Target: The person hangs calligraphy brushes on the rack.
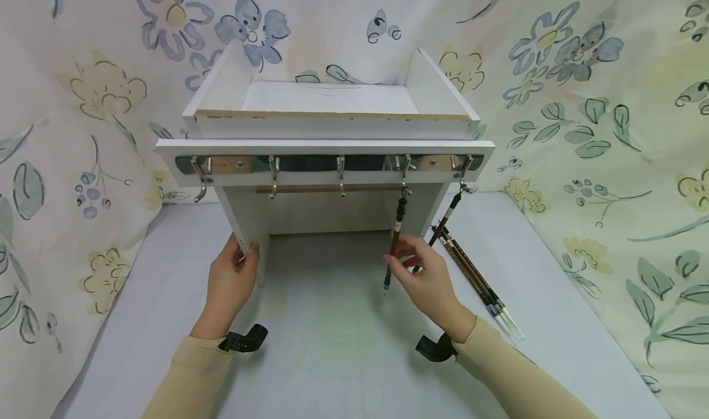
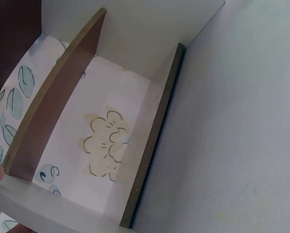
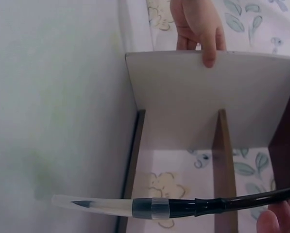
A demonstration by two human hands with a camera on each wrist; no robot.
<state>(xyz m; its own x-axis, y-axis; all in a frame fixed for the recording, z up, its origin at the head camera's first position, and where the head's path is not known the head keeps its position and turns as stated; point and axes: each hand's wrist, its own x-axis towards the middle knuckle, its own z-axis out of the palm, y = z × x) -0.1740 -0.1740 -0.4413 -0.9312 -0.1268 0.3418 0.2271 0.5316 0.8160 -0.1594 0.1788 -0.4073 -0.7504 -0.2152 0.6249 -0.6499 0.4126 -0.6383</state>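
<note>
A white wooden rack [image 1: 332,145] with a row of metal hooks [image 1: 340,173] stands on the grey table. My left hand [image 1: 244,253] grips the front edge of the rack's left side panel [image 1: 246,219]; in the right wrist view its fingers [image 3: 203,34] curl over that panel [image 3: 208,97]. My right hand [image 1: 401,256] pinches a dark calligraphy brush [image 1: 394,237] that hangs from the fourth hook. The brush's tip [image 3: 93,205] sits in a clear cap. A second brush [image 1: 447,217] hangs from the fifth hook.
Several more brushes [image 1: 482,290] lie on the table [image 1: 332,345] just right of my right hand. Floral cloth [image 1: 609,130] walls in the back and both sides. The left wrist view shows the rack's brown-edged panels [image 2: 52,107] close up.
</note>
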